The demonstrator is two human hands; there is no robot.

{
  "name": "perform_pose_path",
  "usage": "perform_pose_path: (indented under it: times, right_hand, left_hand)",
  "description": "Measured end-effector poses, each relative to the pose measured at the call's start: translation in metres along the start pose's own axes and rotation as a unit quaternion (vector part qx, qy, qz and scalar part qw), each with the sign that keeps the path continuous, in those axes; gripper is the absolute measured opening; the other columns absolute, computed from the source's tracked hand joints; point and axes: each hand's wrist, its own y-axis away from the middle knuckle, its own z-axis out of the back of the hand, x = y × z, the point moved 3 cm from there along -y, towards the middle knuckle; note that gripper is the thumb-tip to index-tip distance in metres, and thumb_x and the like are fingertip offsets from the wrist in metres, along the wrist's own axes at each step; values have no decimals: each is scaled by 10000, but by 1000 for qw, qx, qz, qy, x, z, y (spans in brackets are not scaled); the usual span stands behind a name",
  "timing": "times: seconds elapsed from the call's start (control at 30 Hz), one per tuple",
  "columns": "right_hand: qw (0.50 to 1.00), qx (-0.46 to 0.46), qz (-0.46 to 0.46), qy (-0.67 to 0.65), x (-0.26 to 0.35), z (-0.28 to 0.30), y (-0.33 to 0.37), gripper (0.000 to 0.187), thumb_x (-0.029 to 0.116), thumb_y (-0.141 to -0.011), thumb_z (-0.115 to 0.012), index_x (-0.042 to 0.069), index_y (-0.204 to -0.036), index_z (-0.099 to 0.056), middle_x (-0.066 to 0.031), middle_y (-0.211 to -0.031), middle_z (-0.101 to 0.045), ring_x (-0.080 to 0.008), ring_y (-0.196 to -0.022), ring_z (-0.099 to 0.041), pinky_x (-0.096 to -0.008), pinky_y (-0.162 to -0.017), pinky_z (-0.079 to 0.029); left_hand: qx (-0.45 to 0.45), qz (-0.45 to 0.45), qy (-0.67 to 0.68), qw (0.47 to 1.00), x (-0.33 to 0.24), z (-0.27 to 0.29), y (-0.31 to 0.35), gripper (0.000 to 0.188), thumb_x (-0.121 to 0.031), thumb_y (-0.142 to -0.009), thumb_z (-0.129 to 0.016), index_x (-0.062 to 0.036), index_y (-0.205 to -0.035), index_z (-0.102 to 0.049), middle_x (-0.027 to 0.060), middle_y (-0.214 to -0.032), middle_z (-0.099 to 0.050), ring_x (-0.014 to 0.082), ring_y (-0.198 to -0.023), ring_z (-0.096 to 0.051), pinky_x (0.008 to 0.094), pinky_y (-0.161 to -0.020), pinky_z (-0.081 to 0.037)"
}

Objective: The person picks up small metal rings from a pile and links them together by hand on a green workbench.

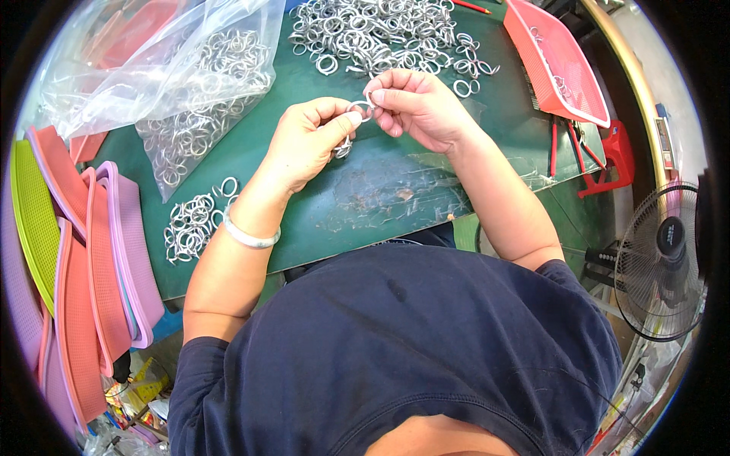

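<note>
Over the middle of the green table, my left hand (312, 137) pinches a silver metal ring (357, 112) between thumb and fingertips. A few more rings (343, 147) hang below its fingers. My right hand (414, 110) meets it from the right, thumb and forefinger closed on another silver ring (369, 99) that touches the first. Whether these two rings are linked is too small to tell. Just beyond both hands lies a large heap of loose silver rings (372, 34). A smaller pile of rings (194, 224) sits beside my left forearm, which wears a pale bangle.
A clear plastic bag (220, 91) of rings lies at the left on the green table (342, 220). Stacked plastic baskets (84, 281) crowd the left edge. A pink basket (563, 68) with some rings, red-handled pliers (554, 144), a red stool (612, 163) and a fan (661, 262) are right.
</note>
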Motion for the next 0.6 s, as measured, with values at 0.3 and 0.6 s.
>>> perform_pose_path:
  times: [0.3, 0.6]
  right_hand:
    - [998, 27, -44, 27, -4, -7, 1, 98, 117, -827, -563, 28, -868, -577, -24, -670, -583, -60, -524, -521, -170, -435, -400]
    - [996, 60, -51, 36, -7, -14, 2, 121, 143, -824, -574, 28, -859, -583, -13, -678, -600, -42, -534, -523, -160, -439, -405]
  left_hand:
    - [60, 91, 241, 964, -2, -5, 3, 176, -224, -839, -579, -50, -828, -601, -6, -659, -551, 46, -534, -478, 142, -415, -322]
    - [61, 99, 260, 959, 0, -8, 4, 191, -234, -841, -577, -45, -816, -599, -14, -652, -539, 41, -529, -464, 143, -416, -318]
